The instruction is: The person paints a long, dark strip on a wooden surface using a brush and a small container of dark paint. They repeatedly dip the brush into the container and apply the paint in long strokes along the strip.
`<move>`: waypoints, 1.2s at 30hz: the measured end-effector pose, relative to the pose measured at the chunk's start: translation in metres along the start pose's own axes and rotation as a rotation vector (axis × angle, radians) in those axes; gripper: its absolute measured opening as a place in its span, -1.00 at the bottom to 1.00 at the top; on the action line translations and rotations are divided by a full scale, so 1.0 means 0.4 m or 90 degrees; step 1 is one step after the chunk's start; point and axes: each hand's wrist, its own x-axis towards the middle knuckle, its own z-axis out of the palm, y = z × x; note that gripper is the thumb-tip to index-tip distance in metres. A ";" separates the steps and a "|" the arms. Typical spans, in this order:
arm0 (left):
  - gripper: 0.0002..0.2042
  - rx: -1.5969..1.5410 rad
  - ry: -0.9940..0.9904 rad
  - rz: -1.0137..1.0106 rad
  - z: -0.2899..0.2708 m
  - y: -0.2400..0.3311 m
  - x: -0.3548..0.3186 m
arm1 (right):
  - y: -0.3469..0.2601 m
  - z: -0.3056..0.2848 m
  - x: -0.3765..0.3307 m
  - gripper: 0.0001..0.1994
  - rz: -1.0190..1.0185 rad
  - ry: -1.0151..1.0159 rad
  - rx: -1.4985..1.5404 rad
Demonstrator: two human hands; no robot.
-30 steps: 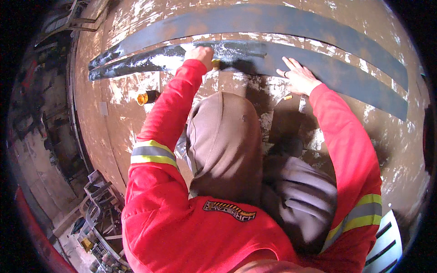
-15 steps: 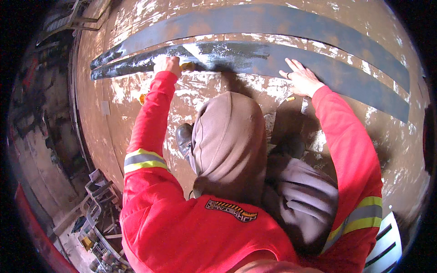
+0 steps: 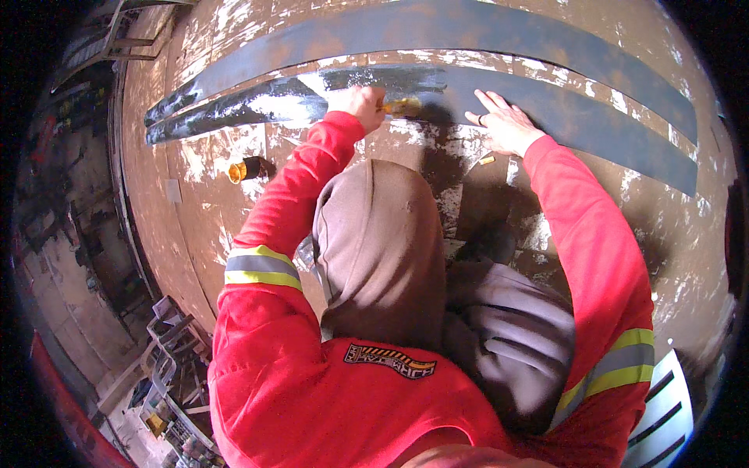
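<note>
My left hand (image 3: pixel 360 105) is closed around a yellowish paintbrush (image 3: pixel 401 108), which lies over the near long flat strip (image 3: pixel 593 125). The brush's tip is lost in shadow. Dark, wet-looking paint covers the left part of this strip; its right part is dull blue-grey with brownish patches. Fingers spread, my right hand (image 3: pixel 507 126) rests at the strip's near edge, to the right of the brush. A second long flat strip (image 3: pixel 374 37) lies beyond, mostly blue-grey and dark at its left end.
Left of my knee sits a small dark cup (image 3: pixel 245 169) with a yellow rim. A small yellow piece (image 3: pixel 487 161) lies below my right hand. Brown, white-flecked floor covering (image 3: pixel 187 249) spreads under the strips. Chairs (image 3: pixel 168 366) and a white slatted object (image 3: pixel 663 409) stand near the lower corners.
My left hand has moved right along the near strip with the paintbrush. The cup, mostly hidden by my sleeve before, shows now. My right hand stays at the strip's edge.
</note>
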 end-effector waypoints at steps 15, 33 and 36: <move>-0.85 -0.116 0.007 0.024 0.010 0.065 0.010 | -0.022 -0.012 0.009 -0.45 -0.049 0.020 0.023; -0.90 0.057 0.162 -0.291 -0.254 -0.681 -0.823 | -0.564 -0.189 0.244 -0.57 -0.316 0.181 0.013; -0.88 0.098 0.108 -0.215 -0.178 -0.764 -0.724 | -0.795 -0.136 0.402 -0.52 -0.298 0.169 0.089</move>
